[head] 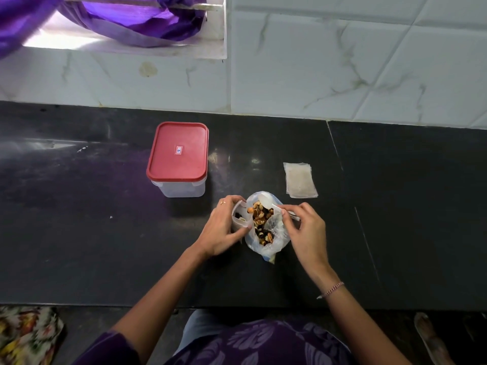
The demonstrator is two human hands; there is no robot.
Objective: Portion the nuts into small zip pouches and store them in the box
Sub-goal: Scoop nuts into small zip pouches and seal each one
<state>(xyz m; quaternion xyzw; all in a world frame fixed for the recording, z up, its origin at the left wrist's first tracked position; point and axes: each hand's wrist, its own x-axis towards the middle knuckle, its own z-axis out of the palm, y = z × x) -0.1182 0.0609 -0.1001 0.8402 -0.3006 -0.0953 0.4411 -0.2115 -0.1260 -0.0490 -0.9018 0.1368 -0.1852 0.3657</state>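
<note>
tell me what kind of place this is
Most likely a home kitchen. There is a dark stone counter backed by white marble-look wall tiles, and on it a red-lidded plastic box and an open bag of mixed nuts.

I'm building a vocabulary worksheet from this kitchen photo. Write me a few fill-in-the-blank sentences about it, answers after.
1. The colour of the lid on the box is ____.
2. The right hand holds a white ____ above the bag of nuts.
3. The left hand grips a small ____ beside that bag.
4. The stack of spare pouches lies to the bag's ____ on the counter.
Missing words: red; spoon; pouch; right.
</note>
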